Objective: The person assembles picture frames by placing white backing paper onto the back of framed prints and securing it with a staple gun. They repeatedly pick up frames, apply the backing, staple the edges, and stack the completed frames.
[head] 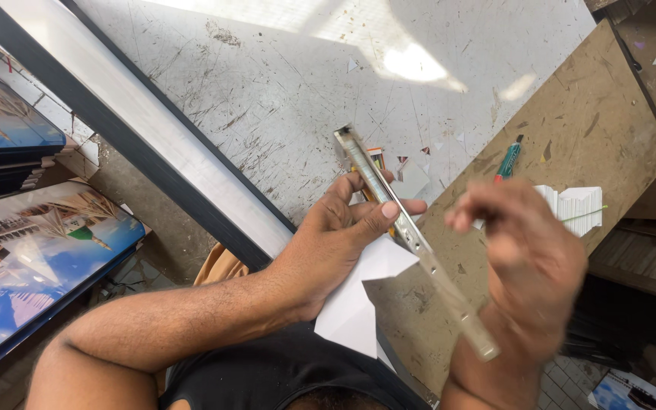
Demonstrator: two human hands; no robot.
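My left hand [335, 235] grips a long, narrow metal tool [389, 201], like a slim staple strip holder, held slanting from upper left to lower right. A white folded paper piece [354, 300] sits under the same hand. My right hand [529, 258] is blurred with motion, fingers half curled, beside the tool's lower end [480, 345]; whether it touches the tool cannot be told. A pencil-like orange stick [377, 158] shows behind the tool.
A scratched white worktable [282, 83] lies ahead, with a brown board [578, 129] on its right carrying a green marker [507, 161] and a stack of white strips [577, 206]. A black-framed panel [138, 129] leans at left, with framed pictures [32, 258] stacked below.
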